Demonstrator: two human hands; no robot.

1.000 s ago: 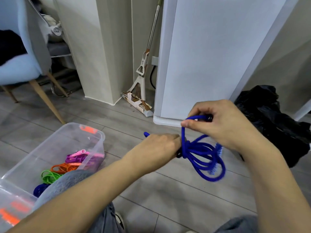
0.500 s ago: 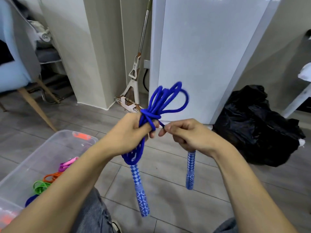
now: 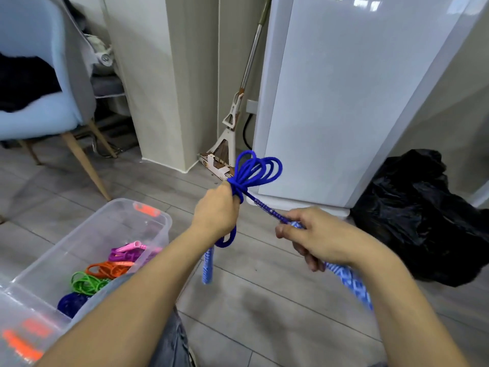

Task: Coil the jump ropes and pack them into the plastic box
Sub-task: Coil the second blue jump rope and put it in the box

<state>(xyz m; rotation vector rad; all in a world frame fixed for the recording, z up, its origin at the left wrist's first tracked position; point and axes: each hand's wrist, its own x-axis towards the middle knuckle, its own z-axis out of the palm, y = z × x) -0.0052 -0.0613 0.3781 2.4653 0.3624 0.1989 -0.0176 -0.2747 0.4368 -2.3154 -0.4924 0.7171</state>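
Note:
A blue jump rope [image 3: 258, 168] is bundled into several loops that stick up above my left hand [image 3: 217, 211], which grips the bundle at its wrapped middle. One patterned blue handle [image 3: 208, 266] hangs below that hand. My right hand [image 3: 315, 238] grips the other handle, and a short taut stretch of rope runs from it up to the knot. The clear plastic box [image 3: 156, 223] stands on the floor at lower left, holding coiled pink, orange, green and dark blue ropes [image 3: 105, 270].
A white appliance [image 3: 344, 102] stands straight ahead with a mop [image 3: 232, 120] leaning beside it. A black rubbish bag [image 3: 423, 215] lies at right. A light blue chair [image 3: 39, 102] is at far left. My knee [image 3: 169, 337] is beside the box.
My right hand has pulled its handle down and to the right, drawing the rope taut from the knot. My left hand keeps its grip on the bundle; the view shifted slightly.

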